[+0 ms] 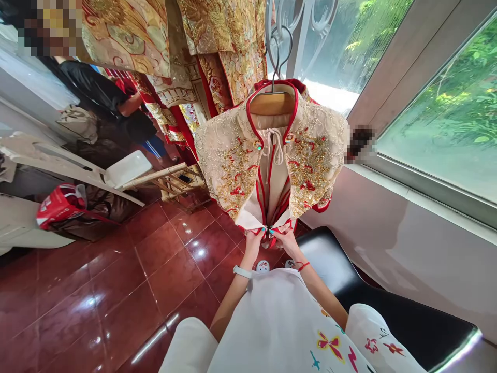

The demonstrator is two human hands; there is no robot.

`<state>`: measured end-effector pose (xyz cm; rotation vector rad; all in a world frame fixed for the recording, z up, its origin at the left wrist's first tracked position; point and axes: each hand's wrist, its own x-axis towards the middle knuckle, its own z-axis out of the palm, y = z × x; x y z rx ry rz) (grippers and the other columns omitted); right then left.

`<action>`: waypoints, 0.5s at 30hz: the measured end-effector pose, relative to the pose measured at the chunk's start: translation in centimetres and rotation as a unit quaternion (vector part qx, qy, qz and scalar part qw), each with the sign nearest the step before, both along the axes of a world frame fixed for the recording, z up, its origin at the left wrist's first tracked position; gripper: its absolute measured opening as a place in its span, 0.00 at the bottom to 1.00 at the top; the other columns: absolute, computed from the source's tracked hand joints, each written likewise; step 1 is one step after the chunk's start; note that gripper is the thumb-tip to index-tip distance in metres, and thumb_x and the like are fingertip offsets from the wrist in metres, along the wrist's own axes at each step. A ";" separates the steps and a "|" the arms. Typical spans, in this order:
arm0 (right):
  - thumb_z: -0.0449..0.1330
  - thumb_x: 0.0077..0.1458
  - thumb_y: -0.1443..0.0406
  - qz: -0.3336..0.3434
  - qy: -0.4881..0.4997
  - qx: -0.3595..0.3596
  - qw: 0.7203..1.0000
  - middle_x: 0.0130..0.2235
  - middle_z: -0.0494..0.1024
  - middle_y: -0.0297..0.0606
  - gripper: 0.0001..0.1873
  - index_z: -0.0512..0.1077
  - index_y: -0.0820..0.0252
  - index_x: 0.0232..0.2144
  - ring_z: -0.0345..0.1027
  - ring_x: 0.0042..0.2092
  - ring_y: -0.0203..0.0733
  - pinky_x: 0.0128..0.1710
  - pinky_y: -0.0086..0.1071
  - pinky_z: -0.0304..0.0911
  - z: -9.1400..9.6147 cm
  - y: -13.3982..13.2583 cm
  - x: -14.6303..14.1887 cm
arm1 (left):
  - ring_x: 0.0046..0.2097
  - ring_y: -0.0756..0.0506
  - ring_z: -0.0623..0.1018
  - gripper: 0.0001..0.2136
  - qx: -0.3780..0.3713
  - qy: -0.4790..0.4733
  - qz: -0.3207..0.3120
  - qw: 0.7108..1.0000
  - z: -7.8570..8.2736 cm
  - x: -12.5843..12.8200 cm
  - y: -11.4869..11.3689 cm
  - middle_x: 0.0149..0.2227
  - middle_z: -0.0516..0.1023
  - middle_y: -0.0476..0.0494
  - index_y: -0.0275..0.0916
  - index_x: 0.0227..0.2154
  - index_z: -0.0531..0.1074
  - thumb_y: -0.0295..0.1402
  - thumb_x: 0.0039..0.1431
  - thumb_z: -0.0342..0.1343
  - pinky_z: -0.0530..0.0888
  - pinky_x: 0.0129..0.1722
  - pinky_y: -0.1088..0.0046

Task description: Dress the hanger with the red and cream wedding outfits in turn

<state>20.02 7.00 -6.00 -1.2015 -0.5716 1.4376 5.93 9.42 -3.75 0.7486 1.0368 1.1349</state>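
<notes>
A cream embroidered jacket (229,134) with red piping and gold and red beadwork hangs in front of me on a hanger (275,101) with a wooden body and metal hook. Its neck ties are knotted in a bow (277,150), while the front gapes below. My left hand (256,239) pinches the lower left front edge. My right hand (284,235) grips the opposite edge close beside it. The fingertips of both hands nearly meet at the hem, where a small dark fastening shows; its exact kind is too small to tell.
More gold and red embroidered garments (229,67) hang behind. A black padded bench (326,259) stands at my right, below the window (438,103). To the left are a bamboo rack (178,181), a white chair (128,168), a red bag (62,204) and a person in black (93,85).
</notes>
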 end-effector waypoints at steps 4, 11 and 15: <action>0.75 0.32 0.52 0.007 -0.001 -0.007 1.000 0.22 0.72 0.32 0.22 0.71 0.59 0.20 0.64 0.26 0.36 0.28 0.32 0.62 -0.3 -1.5 0.4 | 0.34 0.48 0.75 0.16 0.017 0.018 0.027 0.999 0.2 -0.1 0.8 0.30 0.79 0.49 0.38 0.29 0.77 0.44 0.43 0.71 0.72 0.41 0.71; 0.74 0.34 0.49 0.038 -0.009 0.005 0.999 0.17 0.65 0.30 0.24 0.69 0.59 0.15 0.58 0.23 0.34 0.24 0.32 0.58 -0.1 -1.6 -0.2 | 0.37 0.47 0.76 0.15 -0.025 -0.010 0.035 0.999 -1.2 -1.1 -1.0 0.32 0.79 0.48 0.37 0.30 0.77 0.39 0.42 0.73 0.70 0.42 0.71; 0.75 0.35 0.50 0.014 -0.040 0.026 0.999 0.21 0.73 0.33 0.23 0.71 0.58 0.18 0.64 0.27 0.36 0.30 0.33 0.63 -0.4 -0.8 -0.3 | 0.33 0.51 0.74 0.16 -0.120 -0.146 0.081 0.979 -3.7 -2.7 -2.1 0.32 0.78 0.49 0.36 0.32 0.76 0.31 0.40 0.74 0.69 0.39 0.72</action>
